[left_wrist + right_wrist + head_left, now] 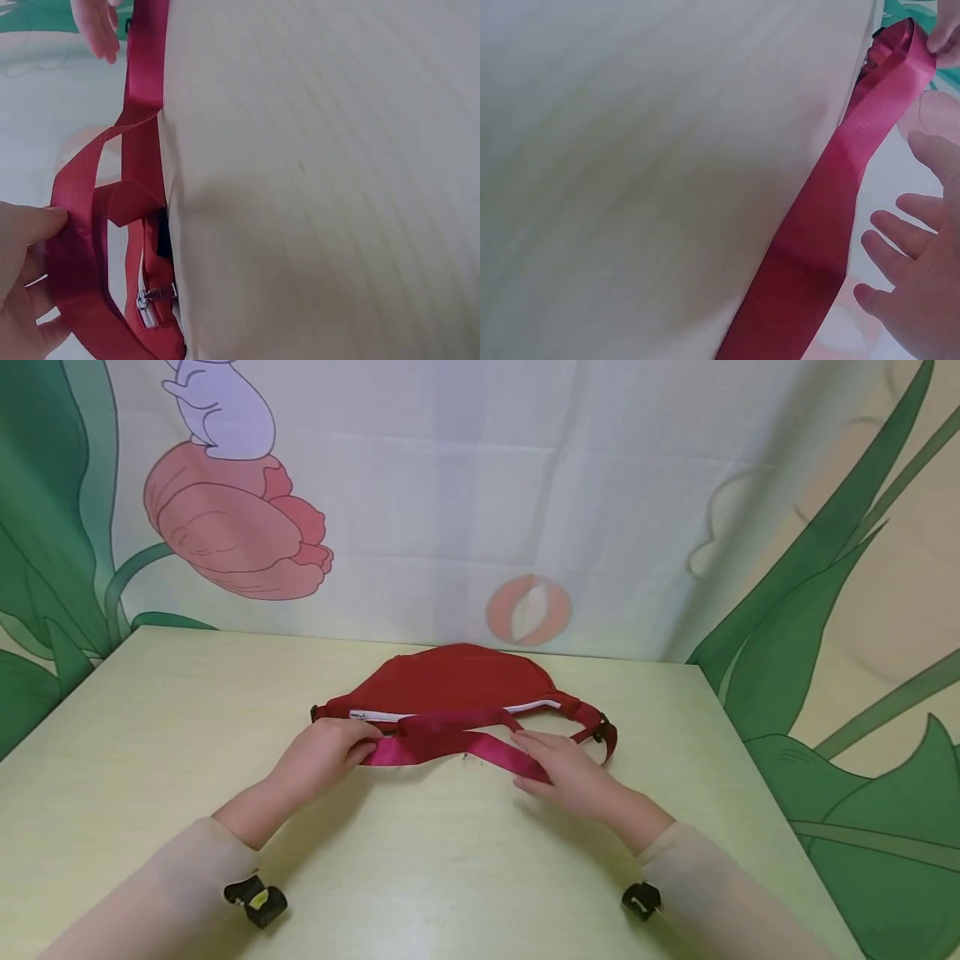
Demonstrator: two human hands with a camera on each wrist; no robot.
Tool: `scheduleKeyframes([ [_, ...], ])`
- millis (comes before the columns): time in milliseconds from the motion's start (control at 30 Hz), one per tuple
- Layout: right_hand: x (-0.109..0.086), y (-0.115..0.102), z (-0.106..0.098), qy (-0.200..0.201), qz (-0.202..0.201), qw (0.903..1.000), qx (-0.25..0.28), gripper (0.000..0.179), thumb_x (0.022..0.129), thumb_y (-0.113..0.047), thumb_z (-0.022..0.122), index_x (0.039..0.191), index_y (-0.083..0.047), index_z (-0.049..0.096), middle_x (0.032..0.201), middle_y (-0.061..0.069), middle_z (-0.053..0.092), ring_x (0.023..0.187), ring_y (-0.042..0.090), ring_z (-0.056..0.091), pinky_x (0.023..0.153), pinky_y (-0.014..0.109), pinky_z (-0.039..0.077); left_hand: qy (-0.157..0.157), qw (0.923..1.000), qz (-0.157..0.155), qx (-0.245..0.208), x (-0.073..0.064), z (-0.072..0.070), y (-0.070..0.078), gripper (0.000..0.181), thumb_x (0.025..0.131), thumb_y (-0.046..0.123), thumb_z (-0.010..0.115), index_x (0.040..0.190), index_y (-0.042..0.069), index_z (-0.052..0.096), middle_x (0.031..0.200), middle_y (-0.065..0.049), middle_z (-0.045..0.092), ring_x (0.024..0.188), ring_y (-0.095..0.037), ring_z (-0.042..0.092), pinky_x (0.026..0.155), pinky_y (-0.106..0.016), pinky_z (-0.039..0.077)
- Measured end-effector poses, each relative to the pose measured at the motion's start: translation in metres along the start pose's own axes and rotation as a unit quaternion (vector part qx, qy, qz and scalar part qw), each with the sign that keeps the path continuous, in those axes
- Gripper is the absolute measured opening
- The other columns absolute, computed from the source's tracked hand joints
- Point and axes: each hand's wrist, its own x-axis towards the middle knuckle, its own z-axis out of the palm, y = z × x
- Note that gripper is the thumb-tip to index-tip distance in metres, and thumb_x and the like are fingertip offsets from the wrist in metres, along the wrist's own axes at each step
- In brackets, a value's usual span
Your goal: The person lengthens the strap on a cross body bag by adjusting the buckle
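A red waist bag (468, 681) lies on the table with its white zipper (532, 704) facing me. Its wide crimson strap (420, 750) runs in folds along the near side of the bag. My left hand (326, 750) pinches a fold of the strap between thumb and fingers, close to the metal zipper pull (145, 300). Over the strap's right part is my right hand (573, 772); in the right wrist view its fingers (900, 236) are spread beside the band, not gripping it. Black buckle hardware (602, 728) sits at the bag's right end.
The pale table (450, 868) extends in front of the bag and to both sides. Behind it hangs a printed cloth (420, 510) with a flower, leaves and an animal. Black wrist devices (264, 903) show below both sleeves.
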Motion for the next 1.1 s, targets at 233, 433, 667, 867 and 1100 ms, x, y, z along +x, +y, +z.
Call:
scheduleKeyframes([
  [233, 0.009, -0.020, 0.002, -0.014, -0.018, 0.9964, 0.081, 0.064, 0.088, -0.033, 0.064, 0.143, -0.013, 0.038, 0.144, 0.003, 0.039, 0.132, 0.023, 0.033, 0.104, 0.041, 0.032, -0.011, 0.9950, -0.016, -0.098, 0.007, 0.006, 0.013, 0.020, 0.082, 0.007, 0.071, 0.102, 0.008, 0.071, 0.095, -0.002, 0.069, 0.089, -0.019, 0.063, 0.076, -0.034, 0.052],
  [433, 0.022, -0.046, 0.003, -0.012, -0.075, 0.9881, 0.133, 0.060, 0.091, -0.029, 0.061, 0.143, -0.011, 0.037, 0.143, 0.002, 0.040, 0.132, 0.020, 0.034, 0.103, 0.038, 0.034, -0.025, 0.9805, -0.031, -0.192, 0.013, 0.010, 0.030, 0.013, 0.081, 0.010, 0.072, 0.093, 0.011, 0.068, 0.083, 0.004, 0.064, 0.076, -0.012, 0.058, 0.067, -0.026, 0.050],
  [667, 0.037, -0.063, 0.012, -0.009, -0.127, 0.9812, 0.145, 0.041, 0.094, -0.022, 0.056, 0.133, -0.008, 0.050, 0.130, 0.003, 0.052, 0.119, 0.015, 0.047, 0.098, 0.031, 0.039, -0.049, 0.9613, -0.049, -0.266, 0.014, 0.016, 0.044, 0.016, 0.080, 0.011, 0.073, 0.089, 0.012, 0.060, 0.079, 0.004, 0.061, 0.074, -0.013, 0.057, 0.065, -0.024, 0.050],
  [867, 0.037, -0.063, 0.009, 0.018, -0.085, 0.9828, 0.163, 0.010, 0.093, -0.021, 0.058, 0.099, -0.014, 0.062, 0.086, -0.006, 0.056, 0.081, 0.011, 0.050, 0.075, 0.027, 0.044, -0.054, 0.9684, -0.031, -0.241, 0.012, 0.017, 0.044, 0.025, 0.080, 0.019, 0.075, 0.099, 0.011, 0.061, 0.080, 0.005, 0.059, 0.071, -0.012, 0.053, 0.060, -0.024, 0.048],
  [1100, 0.031, -0.053, -0.005, 0.027, -0.022, 0.9515, 0.306, 0.009, 0.097, -0.023, 0.051, 0.101, -0.017, 0.056, 0.078, 0.001, 0.052, 0.073, 0.016, 0.048, 0.066, 0.029, 0.043, -0.005, 0.9961, -0.001, -0.088, 0.006, 0.015, 0.033, 0.065, 0.066, 0.027, 0.085, 0.121, 0.007, 0.056, 0.106, -0.004, 0.062, 0.092, -0.020, 0.058, 0.084, -0.040, 0.044],
])
